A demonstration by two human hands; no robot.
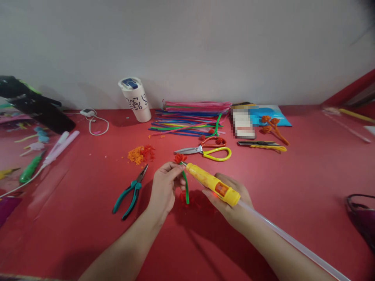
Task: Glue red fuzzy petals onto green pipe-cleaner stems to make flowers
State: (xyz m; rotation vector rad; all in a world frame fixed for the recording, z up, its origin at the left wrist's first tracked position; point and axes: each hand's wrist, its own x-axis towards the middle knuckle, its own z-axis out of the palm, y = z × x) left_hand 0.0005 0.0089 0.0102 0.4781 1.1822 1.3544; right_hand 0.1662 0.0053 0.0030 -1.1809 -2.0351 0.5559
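Note:
My left hand [164,186] pinches a green pipe-cleaner stem [186,187] topped with a small red fuzzy flower [178,158]. My right hand [231,199] grips a yellow glue gun [211,183] with a long clear glue stick [293,244] trailing back over my forearm. The gun's nozzle touches the stem just below the red flower. Both hands hover low over the red table [73,218].
Teal pliers [131,192] lie left of my left hand. Yellow-handled scissors [205,150], a pile of coloured pipe cleaners [190,117], orange and red trimmings [140,153], a white cup [135,99], a yellow utility knife [262,145] and orange flowers [274,127] lie farther back.

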